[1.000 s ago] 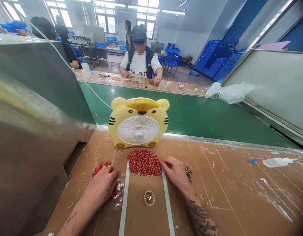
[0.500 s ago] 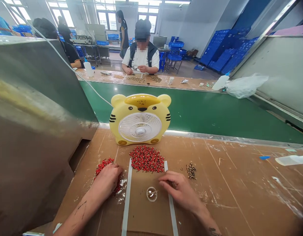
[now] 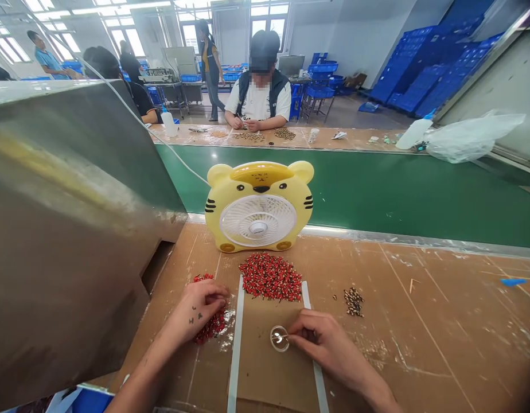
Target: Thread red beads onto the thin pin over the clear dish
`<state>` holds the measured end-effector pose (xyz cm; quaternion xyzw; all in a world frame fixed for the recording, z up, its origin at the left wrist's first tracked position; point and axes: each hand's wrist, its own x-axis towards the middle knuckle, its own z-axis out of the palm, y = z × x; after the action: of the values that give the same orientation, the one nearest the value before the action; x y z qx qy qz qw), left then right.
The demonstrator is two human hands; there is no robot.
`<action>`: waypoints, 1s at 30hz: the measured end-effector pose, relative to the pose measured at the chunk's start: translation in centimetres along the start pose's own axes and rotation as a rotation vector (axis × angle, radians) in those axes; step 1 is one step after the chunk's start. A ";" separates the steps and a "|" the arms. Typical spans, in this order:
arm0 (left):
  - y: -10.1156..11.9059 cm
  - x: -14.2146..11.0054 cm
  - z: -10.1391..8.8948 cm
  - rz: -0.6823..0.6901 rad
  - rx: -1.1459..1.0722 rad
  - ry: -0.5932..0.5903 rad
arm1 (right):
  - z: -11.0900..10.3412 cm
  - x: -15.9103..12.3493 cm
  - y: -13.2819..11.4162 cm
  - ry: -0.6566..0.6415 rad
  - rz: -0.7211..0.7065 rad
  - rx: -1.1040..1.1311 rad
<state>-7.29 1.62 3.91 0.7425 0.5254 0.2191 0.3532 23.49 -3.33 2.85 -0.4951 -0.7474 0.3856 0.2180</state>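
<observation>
My left hand (image 3: 199, 307) rests curled on a small heap of red parts with brass ends (image 3: 212, 325), and the fingers hide part of it. A larger heap of the same parts (image 3: 271, 277) lies just beyond, at the end of a cardboard strip edged with white bands (image 3: 273, 361). My right hand (image 3: 323, 344) is pinched at a clear round dish (image 3: 279, 338), with something tiny between the fingertips. A little heap of brass-coloured parts (image 3: 354, 302) sits to the right of my right hand.
A yellow tiger-shaped fan (image 3: 259, 206) stands behind the heaps, with a green conveyor belt (image 3: 377, 195) beyond it. A metal cabinet (image 3: 67, 229) rises at my left. Across the belt, a seated co-worker (image 3: 258, 97) handles parts. Blue crates (image 3: 432, 74) are stacked behind.
My right hand has moved from the edge of the large heap toward me, onto the dish. My left hand stays on the small heap. The whole view has shifted slightly.
</observation>
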 end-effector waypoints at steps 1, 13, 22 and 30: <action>0.2 -0.1 0.1 -0.012 -0.105 -0.019 | 0.0 -0.1 0.2 -0.001 -0.005 -0.004; 2.0 2.0 4.0 -0.098 -0.537 -0.052 | 1.0 -0.4 0.1 0.030 -0.166 -0.101; 2.0 1.2 5.1 0.121 0.087 -0.078 | 0.9 -0.6 -0.3 0.029 -0.186 -0.158; 1.7 -2.2 2.8 0.011 0.323 -0.101 | 1.0 -0.8 0.0 0.004 -0.198 -0.180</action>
<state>-5.02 -1.61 3.45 0.8025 0.5311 0.0964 0.2541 23.05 -4.41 2.30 -0.4374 -0.8236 0.2926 0.2114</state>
